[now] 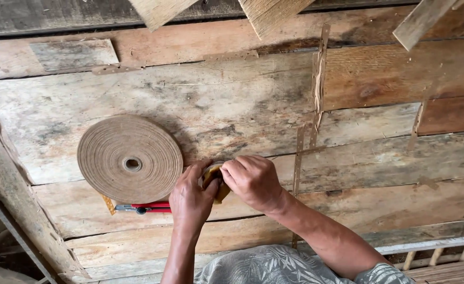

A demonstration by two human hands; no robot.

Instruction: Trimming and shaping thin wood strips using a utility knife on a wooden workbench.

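Both my hands meet over a small yellowish-brown roll (214, 178), which looks like tape, held just above a worn plank workbench (232, 105). My left hand (191, 199) cups the roll from the left. My right hand (253, 181) closes over it from the right, fingers curled on its top. Most of the small roll is hidden between the hands. Left of my hands a large flat coil of tan strip (130, 159) lies on the planks.
A red-handled tool (145, 208) lies under the coil's near edge. Thin tan strips (319, 79) are stuck across the boards at centre and right. Wooden slats (421, 21) lean in at the top. A slatted frame (442, 257) sits at lower right.
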